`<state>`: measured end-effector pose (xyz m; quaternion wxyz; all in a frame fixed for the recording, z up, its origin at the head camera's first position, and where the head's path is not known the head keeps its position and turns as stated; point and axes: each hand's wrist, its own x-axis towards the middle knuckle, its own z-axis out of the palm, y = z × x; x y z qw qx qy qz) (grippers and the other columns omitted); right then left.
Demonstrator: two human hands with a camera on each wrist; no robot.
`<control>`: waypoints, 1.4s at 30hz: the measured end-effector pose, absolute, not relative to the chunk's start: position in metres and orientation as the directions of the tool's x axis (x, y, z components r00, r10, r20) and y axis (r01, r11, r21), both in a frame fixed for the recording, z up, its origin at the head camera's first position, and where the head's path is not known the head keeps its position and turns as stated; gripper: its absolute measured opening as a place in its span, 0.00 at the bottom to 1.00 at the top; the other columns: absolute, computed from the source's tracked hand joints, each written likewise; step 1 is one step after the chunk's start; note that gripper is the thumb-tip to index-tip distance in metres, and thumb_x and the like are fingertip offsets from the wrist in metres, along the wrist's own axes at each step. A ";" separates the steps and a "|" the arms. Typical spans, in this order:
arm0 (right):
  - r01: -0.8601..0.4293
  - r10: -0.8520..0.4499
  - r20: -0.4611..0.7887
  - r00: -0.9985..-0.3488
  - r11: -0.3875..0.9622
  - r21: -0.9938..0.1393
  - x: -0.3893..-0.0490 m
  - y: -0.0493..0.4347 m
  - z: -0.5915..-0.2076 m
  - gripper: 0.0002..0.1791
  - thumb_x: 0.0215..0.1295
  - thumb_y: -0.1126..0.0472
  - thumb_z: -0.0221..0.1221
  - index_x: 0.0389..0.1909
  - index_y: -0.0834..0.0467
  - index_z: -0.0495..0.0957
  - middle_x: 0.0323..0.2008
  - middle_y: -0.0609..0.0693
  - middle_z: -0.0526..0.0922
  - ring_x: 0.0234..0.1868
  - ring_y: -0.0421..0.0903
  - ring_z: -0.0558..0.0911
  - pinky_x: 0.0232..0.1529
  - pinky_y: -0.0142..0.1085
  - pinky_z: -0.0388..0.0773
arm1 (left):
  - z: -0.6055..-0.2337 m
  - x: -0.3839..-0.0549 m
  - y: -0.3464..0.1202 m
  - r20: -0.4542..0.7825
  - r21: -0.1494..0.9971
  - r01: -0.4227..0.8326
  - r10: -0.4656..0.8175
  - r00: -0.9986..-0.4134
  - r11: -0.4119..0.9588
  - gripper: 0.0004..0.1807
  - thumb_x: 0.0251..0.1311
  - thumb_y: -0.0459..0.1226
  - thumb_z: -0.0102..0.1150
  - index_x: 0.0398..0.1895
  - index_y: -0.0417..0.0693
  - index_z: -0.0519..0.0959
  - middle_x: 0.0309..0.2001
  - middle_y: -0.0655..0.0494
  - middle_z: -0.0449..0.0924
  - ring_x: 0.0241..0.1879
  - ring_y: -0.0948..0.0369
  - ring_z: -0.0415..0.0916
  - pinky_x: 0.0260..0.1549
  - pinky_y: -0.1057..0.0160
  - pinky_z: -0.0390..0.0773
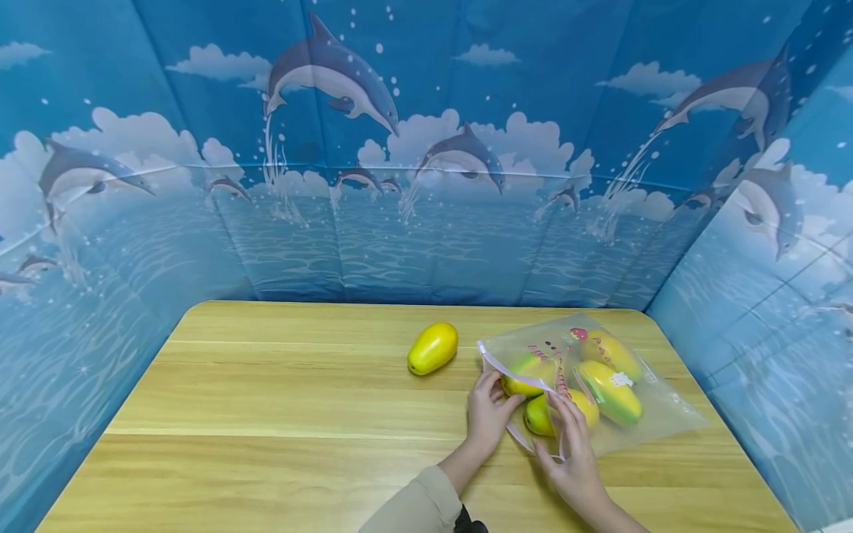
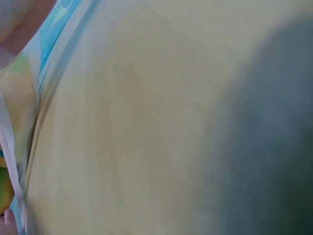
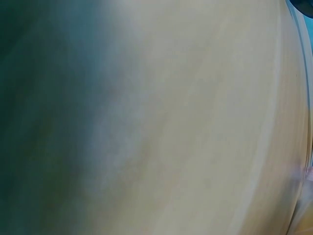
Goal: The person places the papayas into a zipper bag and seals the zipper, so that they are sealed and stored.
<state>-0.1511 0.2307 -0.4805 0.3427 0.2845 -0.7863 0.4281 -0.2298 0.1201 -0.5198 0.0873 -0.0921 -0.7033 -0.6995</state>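
Note:
A frosted zip bag (image 1: 666, 414) with pink print and a lilac edge lies on the table, its mouth facing left. Several yellow-green mangoes (image 1: 609, 392) are inside it. At the mouth, my left hand (image 1: 488, 414) has its fingers and thumb around the near end of one mango (image 1: 523, 383). My right hand (image 1: 573, 459) grips the bag's lower mouth edge, fingers over the film by another mango (image 1: 560, 413). One loose mango (image 1: 433, 348) rests on the table left of the bag. In the left wrist view, the bag's edge (image 2: 9, 142) shows at far left.
The wooden table (image 1: 266, 414) is bounded behind and at the sides by a blue curtain (image 1: 400, 244) printed with dolphins. Both wrist views are mostly blurred tabletop with a dark shape at one side.

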 end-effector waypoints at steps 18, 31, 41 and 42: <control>-0.752 -0.152 0.785 -0.600 0.444 -0.488 -0.157 0.238 -0.497 0.45 0.26 0.84 0.56 0.57 0.82 0.55 0.54 0.78 0.58 0.63 0.45 0.61 0.61 0.28 0.62 | -0.519 -0.228 0.109 0.316 0.945 0.315 -0.002 -0.949 0.085 0.24 0.43 0.30 0.68 0.47 0.35 0.76 0.45 0.46 0.76 0.44 0.53 0.76 0.44 0.66 0.78; -0.747 -0.147 0.782 -0.606 0.442 -0.497 -0.157 0.239 -0.500 0.48 0.22 0.88 0.56 0.57 0.83 0.54 0.54 0.77 0.58 0.64 0.48 0.60 0.61 0.28 0.61 | -0.505 -0.242 0.062 0.587 0.785 0.537 -0.096 -0.804 0.310 0.19 0.43 0.29 0.68 0.42 0.35 0.77 0.42 0.46 0.77 0.42 0.50 0.74 0.45 0.58 0.77; -0.745 -0.146 0.783 -0.604 0.453 -0.490 -0.152 0.232 -0.485 0.45 0.24 0.86 0.56 0.55 0.83 0.56 0.52 0.78 0.59 0.65 0.43 0.58 0.61 0.26 0.61 | -0.496 -0.270 0.020 0.623 0.722 0.521 -0.102 -0.775 0.455 0.23 0.42 0.32 0.70 0.45 0.38 0.76 0.47 0.48 0.76 0.49 0.53 0.70 0.52 0.56 0.73; -0.744 -0.146 0.783 -0.604 0.454 -0.489 -0.152 0.232 -0.485 0.44 0.24 0.86 0.56 0.55 0.83 0.56 0.52 0.78 0.59 0.65 0.43 0.58 0.61 0.26 0.61 | -0.497 -0.272 0.017 0.617 0.724 0.508 -0.107 -0.780 0.467 0.24 0.42 0.32 0.70 0.46 0.39 0.76 0.47 0.49 0.75 0.50 0.53 0.70 0.52 0.56 0.73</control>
